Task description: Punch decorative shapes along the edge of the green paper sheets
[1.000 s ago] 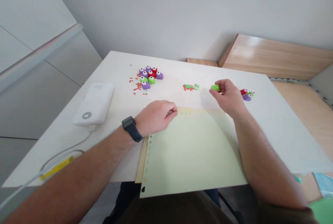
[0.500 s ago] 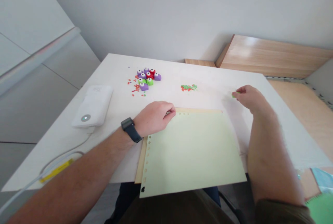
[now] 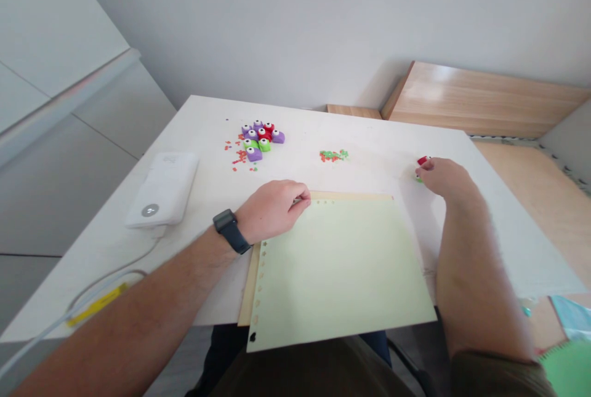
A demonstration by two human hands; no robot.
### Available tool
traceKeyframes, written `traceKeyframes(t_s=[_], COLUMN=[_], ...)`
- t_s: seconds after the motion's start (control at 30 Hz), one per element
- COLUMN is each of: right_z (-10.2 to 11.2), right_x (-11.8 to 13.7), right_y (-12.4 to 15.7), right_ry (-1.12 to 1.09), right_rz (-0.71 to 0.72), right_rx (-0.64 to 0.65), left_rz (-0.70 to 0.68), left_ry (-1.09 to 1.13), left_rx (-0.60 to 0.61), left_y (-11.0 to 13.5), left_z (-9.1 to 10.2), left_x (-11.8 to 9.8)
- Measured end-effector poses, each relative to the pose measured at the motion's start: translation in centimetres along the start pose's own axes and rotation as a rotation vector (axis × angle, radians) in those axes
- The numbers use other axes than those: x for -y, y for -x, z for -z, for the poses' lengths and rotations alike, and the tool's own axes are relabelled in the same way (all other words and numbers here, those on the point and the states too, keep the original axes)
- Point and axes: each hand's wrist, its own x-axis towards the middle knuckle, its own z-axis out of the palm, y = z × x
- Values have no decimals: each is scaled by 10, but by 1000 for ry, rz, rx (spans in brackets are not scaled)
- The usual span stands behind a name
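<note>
My left hand (image 3: 272, 211) rests at the top edge of a pale green paper sheet (image 3: 341, 277), which lies on a cream backing sheet (image 3: 250, 286). A small silver object (image 3: 296, 200) shows under its fingertips. Small punched shapes run along the sheet's left edge. My right hand (image 3: 446, 178) hovers at the table's right, its fingertips beside a red craft punch (image 3: 423, 160) and a green piece (image 3: 418, 179), partly hidden. Several purple, red and green craft punches (image 3: 261, 140) sit far left, beside red paper bits (image 3: 238, 155). A green-and-red confetti heap (image 3: 333, 155) lies mid-table.
A white power bank (image 3: 162, 189) lies at the table's left, with a pale cable (image 3: 111, 286) and a yellow strip (image 3: 96, 304) near the front edge. Wooden panels (image 3: 480, 98) lie beyond the table's far right corner.
My right hand has moved right from the confetti heap, and the green punch it gripped is now mostly hidden under its fingers. My left hand has stayed in place.
</note>
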Motion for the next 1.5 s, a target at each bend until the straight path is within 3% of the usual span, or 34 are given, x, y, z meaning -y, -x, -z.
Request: traceKeyframes(t_s=[0.27,0.43,0.73,1.0,1.23,1.5], right_z=[0,7,10,3,8,5], right_x=[2,6,6,2,5,-3], right_y=[2,7,10,3,7,3], right_ry=[36,-95,-56,8,-91,37], right_rz=[78,-37,-75,19,-77,-46], right_rx=[34,-114,-112,-30,-132,-16], left_rz=[-4,2,0,-7,0,2], left_ry=[1,-8,-9,-9,-16,-18], left_rx=[0,4,6,5,4,9], left_y=[0,0,0,0,0,1], left_z=[-2,-2,-3,-2,-2,-1], left_x=[1,2,2,2,1,0])
